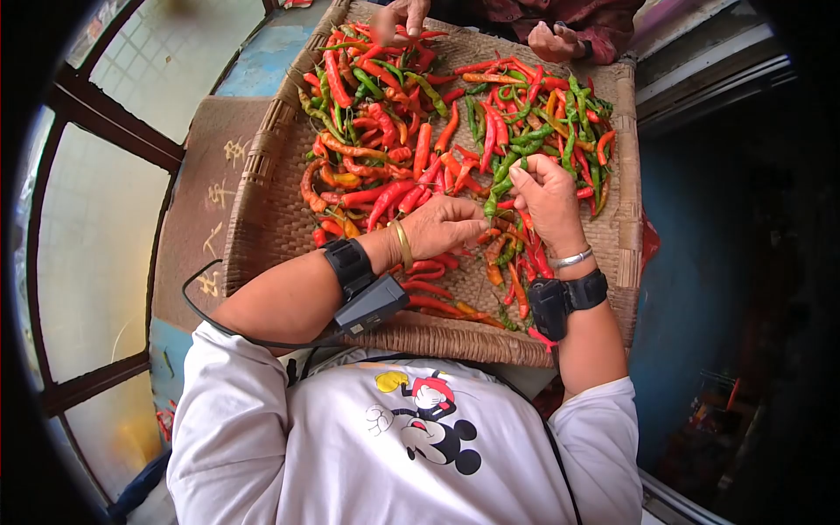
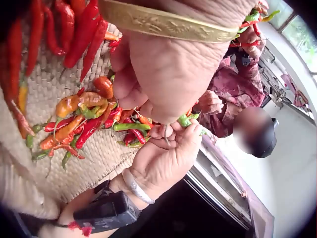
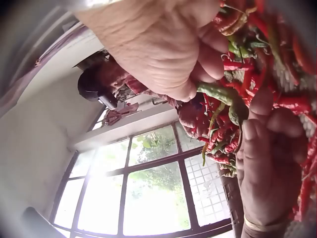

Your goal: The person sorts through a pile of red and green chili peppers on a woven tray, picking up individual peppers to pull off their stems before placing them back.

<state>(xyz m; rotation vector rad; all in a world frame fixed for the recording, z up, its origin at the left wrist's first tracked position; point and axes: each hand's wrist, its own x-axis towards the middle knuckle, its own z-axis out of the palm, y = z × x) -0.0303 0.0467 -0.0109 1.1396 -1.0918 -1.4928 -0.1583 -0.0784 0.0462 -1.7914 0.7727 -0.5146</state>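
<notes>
Curved green chili pepper [image 3: 218, 93] spans both hands above the woven tray [image 1: 258, 166]; left hand [image 1: 442, 229] and right hand [image 1: 551, 197] pinch its ends; overly hard pulling could tear its flesh, scattering seeds.

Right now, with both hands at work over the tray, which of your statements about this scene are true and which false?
1. The right hand holds a green pepper. True.
2. The silver bracelet is on the left wrist. False: the silver bracelet is on the right wrist.
3. The tray holds only red peppers. False: the tray also holds green ones and orange ones.
4. Another person's hand is near the tray's far edge. True.
</notes>
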